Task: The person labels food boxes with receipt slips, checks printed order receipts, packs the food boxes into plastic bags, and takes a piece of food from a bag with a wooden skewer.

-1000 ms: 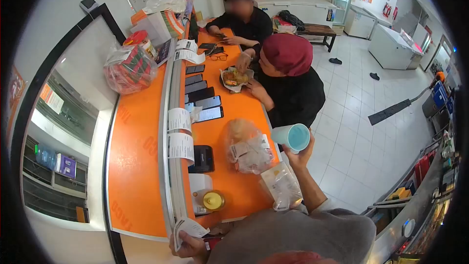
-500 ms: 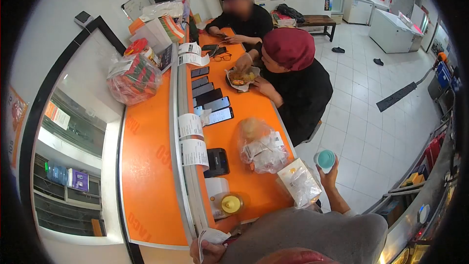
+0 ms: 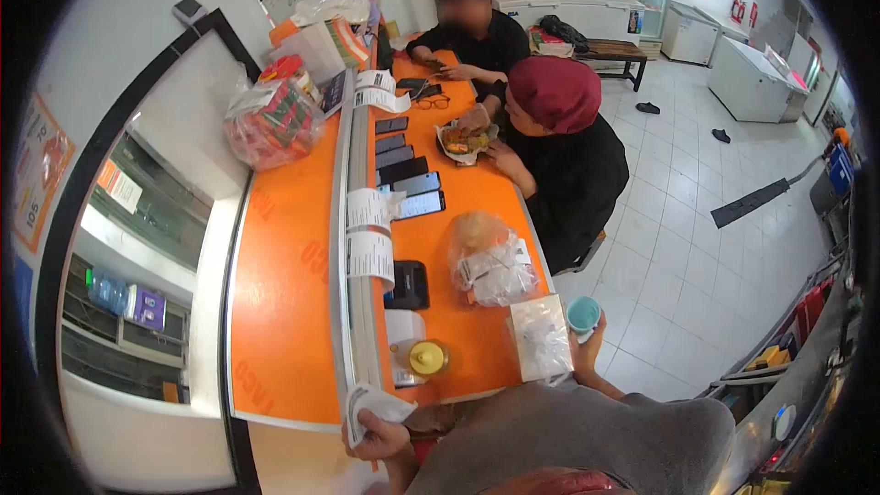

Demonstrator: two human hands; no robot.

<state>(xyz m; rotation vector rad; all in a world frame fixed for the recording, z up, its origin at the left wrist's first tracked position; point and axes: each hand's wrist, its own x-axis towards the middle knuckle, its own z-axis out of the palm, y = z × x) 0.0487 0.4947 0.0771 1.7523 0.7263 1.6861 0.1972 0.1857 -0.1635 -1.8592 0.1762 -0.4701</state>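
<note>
My left hand point(image 3: 380, 437), low at the counter's near end, is closed on a printed paper slip point(image 3: 374, 406). Out to the right, past the counter edge, my right hand point(image 3: 589, 346) holds a light blue cup point(image 3: 583, 313), its open top facing up. Just left of the cup lies a white box point(image 3: 539, 339) with clear plastic on it. A knotted plastic bag of items point(image 3: 495, 268) sits behind the box. Between my hands, on the orange counter point(image 3: 472, 362), stands a jar with a yellow top point(image 3: 427, 358).
A person in a maroon cap point(image 3: 555, 96) sits at the counter, one hand in a food tray point(image 3: 466, 142). Another person in black point(image 3: 477, 32) sits farther back. Several phones point(image 3: 421, 204), a black device point(image 3: 408, 285) and hanging receipts point(image 3: 369, 257) line the ledge.
My right hand has lowered the cup toward me and away from the seated person. The slip in my left hand has shifted slightly. The camera view has moved a little.
</note>
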